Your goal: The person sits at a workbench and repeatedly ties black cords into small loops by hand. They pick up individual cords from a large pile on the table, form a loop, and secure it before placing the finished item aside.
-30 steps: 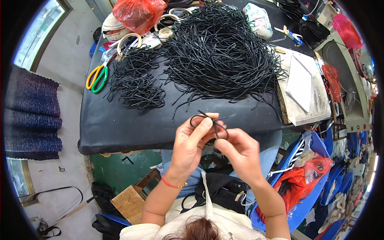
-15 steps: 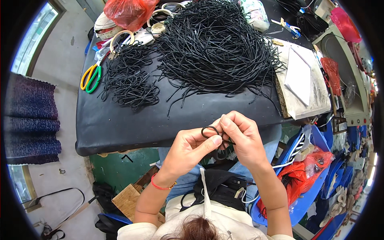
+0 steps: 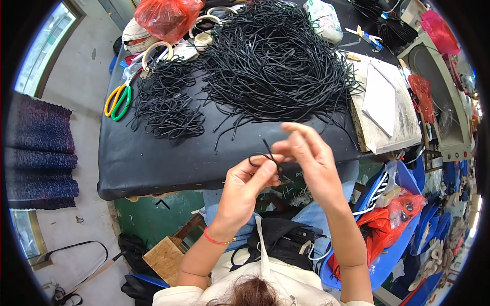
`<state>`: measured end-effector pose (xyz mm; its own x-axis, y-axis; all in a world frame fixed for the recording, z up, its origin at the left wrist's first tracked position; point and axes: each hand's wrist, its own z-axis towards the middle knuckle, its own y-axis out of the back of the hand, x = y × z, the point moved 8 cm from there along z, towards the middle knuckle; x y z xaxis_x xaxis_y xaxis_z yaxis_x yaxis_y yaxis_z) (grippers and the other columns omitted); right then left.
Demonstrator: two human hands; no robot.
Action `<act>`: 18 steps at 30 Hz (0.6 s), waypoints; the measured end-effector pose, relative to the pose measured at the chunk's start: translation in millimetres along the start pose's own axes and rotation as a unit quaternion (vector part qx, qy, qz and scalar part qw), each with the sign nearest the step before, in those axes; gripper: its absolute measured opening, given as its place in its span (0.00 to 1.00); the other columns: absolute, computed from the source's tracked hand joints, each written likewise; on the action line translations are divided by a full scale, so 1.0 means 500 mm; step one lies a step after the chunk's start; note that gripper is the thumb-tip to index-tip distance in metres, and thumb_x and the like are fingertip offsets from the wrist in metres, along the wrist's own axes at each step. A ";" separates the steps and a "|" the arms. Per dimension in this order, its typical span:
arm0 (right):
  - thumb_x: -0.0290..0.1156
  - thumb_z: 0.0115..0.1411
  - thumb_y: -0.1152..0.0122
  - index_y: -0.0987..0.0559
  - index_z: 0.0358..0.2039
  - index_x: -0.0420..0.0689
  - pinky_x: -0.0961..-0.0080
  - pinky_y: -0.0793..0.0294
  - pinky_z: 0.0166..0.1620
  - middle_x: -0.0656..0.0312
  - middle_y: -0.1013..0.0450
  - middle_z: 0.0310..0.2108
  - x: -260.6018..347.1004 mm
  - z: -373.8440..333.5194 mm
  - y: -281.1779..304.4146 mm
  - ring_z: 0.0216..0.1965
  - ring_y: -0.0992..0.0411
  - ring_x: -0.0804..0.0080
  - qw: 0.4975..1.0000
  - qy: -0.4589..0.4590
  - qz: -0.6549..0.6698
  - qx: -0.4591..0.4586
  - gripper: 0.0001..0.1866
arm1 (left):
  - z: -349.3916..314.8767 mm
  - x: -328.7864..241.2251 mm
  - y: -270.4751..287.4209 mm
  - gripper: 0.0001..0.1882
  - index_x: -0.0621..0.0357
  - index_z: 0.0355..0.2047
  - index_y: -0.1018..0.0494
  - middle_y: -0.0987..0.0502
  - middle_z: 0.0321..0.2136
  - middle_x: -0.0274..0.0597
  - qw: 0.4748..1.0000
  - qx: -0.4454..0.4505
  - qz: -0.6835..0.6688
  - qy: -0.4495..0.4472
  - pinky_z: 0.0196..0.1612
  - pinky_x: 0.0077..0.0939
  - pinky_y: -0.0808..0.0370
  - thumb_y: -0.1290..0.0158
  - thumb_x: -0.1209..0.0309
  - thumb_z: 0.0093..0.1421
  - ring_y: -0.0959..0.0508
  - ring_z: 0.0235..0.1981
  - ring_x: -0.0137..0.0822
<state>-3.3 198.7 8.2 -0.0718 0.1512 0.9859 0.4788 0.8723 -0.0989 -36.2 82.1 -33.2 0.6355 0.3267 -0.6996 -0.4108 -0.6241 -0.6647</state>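
Observation:
My left hand (image 3: 244, 187) is closed in a pinch on a thin black cord (image 3: 266, 147) over the table's front edge. Part of the cord curves in a loop above the thumb, and one end sticks up. Just to the right, my right hand (image 3: 317, 171) has its fingers loosely stretched and apart, slightly blurred, with the fingertips close beside the cord. Whether they touch it is hard to tell. Beyond the hands, a big heap of black cords (image 3: 275, 66) covers the black table (image 3: 153, 163). A smaller pile of looped cords (image 3: 171, 109) lies to its left.
Scissors with yellow and green handles (image 3: 120, 101) lie at the table's left edge, near tape rolls (image 3: 158, 48) and a red plastic bag (image 3: 166, 20). A pale board (image 3: 408, 120) with white paper is at right. A blue bin (image 3: 380, 268) holding red bags stands below it.
My right hand has come away from the cord, up and slightly right, its fingers opening out. My left hand keeps its pinch, and a cord end now points upward.

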 end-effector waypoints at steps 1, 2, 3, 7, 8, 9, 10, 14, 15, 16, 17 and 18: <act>0.35 0.62 0.50 0.29 0.44 0.38 0.86 0.33 0.38 0.65 0.30 0.30 0.001 -0.003 0.018 0.34 0.32 0.84 0.999 0.015 -0.024 -0.033 0.15 | 0.005 -0.001 0.005 0.08 0.65 0.37 0.28 0.24 0.31 0.38 0.998 -0.013 -0.054 -0.015 0.39 0.19 0.26 0.50 0.73 0.59 0.24 0.33 0.25; 0.34 0.62 0.50 0.30 0.45 0.37 0.85 0.33 0.39 0.65 0.30 0.30 0.001 -0.014 0.040 0.36 0.32 0.84 0.996 0.027 -0.047 -0.066 0.15 | 0.007 -0.002 0.004 0.08 0.65 0.38 0.29 0.24 0.32 0.39 0.998 -0.025 -0.051 -0.024 0.38 0.19 0.25 0.51 0.73 0.60 0.24 0.33 0.26; 0.30 0.61 0.48 0.28 0.42 0.37 0.85 0.32 0.39 0.65 0.29 0.31 -0.007 -0.026 0.054 0.35 0.31 0.83 0.996 -0.015 -0.064 -0.056 0.12 | 0.009 -0.004 0.004 0.08 0.64 0.38 0.29 0.24 0.33 0.41 0.998 -0.037 -0.048 -0.033 0.37 0.19 0.25 0.51 0.73 0.60 0.24 0.33 0.26; 0.23 0.56 0.43 0.24 0.34 0.35 0.86 0.31 0.35 0.64 0.28 0.30 -0.028 -0.064 0.033 0.30 0.31 0.83 0.999 0.023 -0.030 -0.039 0.06 | 0.002 0.003 -0.007 0.08 0.66 0.36 0.29 0.23 0.30 0.43 0.997 -0.042 0.034 -0.060 0.34 0.19 0.23 0.49 0.76 0.57 0.22 0.28 0.28; 0.23 0.56 0.43 0.25 0.34 0.35 0.86 0.31 0.35 0.64 0.28 0.30 -0.026 -0.064 0.034 0.30 0.31 0.83 0.999 0.020 -0.029 -0.031 0.06 | -0.001 0.000 -0.012 0.07 0.66 0.36 0.29 0.23 0.29 0.42 0.994 -0.032 0.078 -0.073 0.34 0.19 0.23 0.48 0.76 0.57 0.22 0.27 0.28; 0.23 0.56 0.43 0.25 0.34 0.35 0.86 0.31 0.34 0.64 0.29 0.30 -0.024 -0.066 0.035 0.30 0.31 0.83 0.999 0.017 -0.028 -0.023 0.06 | -0.004 -0.007 -0.015 0.06 0.67 0.33 0.28 0.23 0.26 0.42 0.991 -0.045 0.097 -0.085 0.32 0.19 0.24 0.47 0.76 0.56 0.23 0.25 0.27; 0.23 0.56 0.44 0.25 0.34 0.34 0.86 0.31 0.34 0.64 0.29 0.30 -0.023 -0.064 0.033 0.31 0.31 0.83 0.999 0.015 -0.026 -0.011 0.06 | -0.004 -0.007 -0.016 0.06 0.67 0.34 0.28 0.23 0.26 0.41 0.988 -0.043 0.117 -0.087 0.32 0.18 0.24 0.47 0.76 0.56 0.23 0.25 0.26; 0.21 0.56 0.46 0.26 0.35 0.34 0.86 0.33 0.32 0.63 0.32 0.30 -0.020 -0.072 0.024 0.30 0.33 0.82 0.995 0.058 -0.083 0.007 0.06 | -0.010 -0.005 -0.018 0.07 0.66 0.33 0.29 0.23 0.25 0.39 0.982 -0.048 0.156 -0.096 0.31 0.16 0.26 0.48 0.74 0.58 0.25 0.25 0.23; 0.21 0.56 0.46 0.26 0.35 0.34 0.86 0.33 0.32 0.63 0.32 0.29 -0.016 -0.072 0.024 0.29 0.33 0.82 0.993 0.067 -0.099 0.013 0.06 | -0.012 -0.005 -0.018 0.07 0.66 0.33 0.29 0.23 0.25 0.39 0.981 -0.050 0.155 -0.100 0.31 0.16 0.26 0.48 0.74 0.58 0.25 0.25 0.23; 0.21 0.56 0.46 0.26 0.35 0.34 0.86 0.33 0.31 0.63 0.32 0.29 -0.015 -0.072 0.023 0.29 0.33 0.82 0.990 0.075 -0.116 0.017 0.06 | -0.013 -0.004 -0.018 0.06 0.66 0.33 0.29 0.23 0.25 0.39 0.981 -0.052 0.154 -0.103 0.31 0.16 0.26 0.48 0.74 0.58 0.25 0.25 0.23; 0.21 0.57 0.46 0.26 0.35 0.34 0.86 0.33 0.31 0.62 0.32 0.29 -0.014 -0.072 0.021 0.29 0.33 0.82 0.990 0.074 -0.118 0.020 0.06 | -0.013 -0.004 -0.016 0.06 0.66 0.33 0.29 0.23 0.25 0.40 0.981 -0.055 0.153 -0.102 0.31 0.16 0.26 0.48 0.74 0.58 0.25 0.25 0.23; 0.21 0.57 0.47 0.26 0.35 0.34 0.86 0.33 0.31 0.62 0.32 0.29 -0.012 -0.072 0.019 0.29 0.33 0.81 0.990 0.073 -0.119 0.024 0.07 | -0.013 -0.004 -0.015 0.06 0.66 0.32 0.29 0.23 0.25 0.40 0.981 -0.059 0.152 -0.101 0.30 0.16 0.26 0.48 0.74 0.58 0.25 0.25 0.24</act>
<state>32.8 189.2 6.0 -0.0481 -0.1277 0.9906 0.4217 0.8965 0.1360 -30.2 81.5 -25.0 0.3478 0.2402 -0.9062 -0.4748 -0.7883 -0.3912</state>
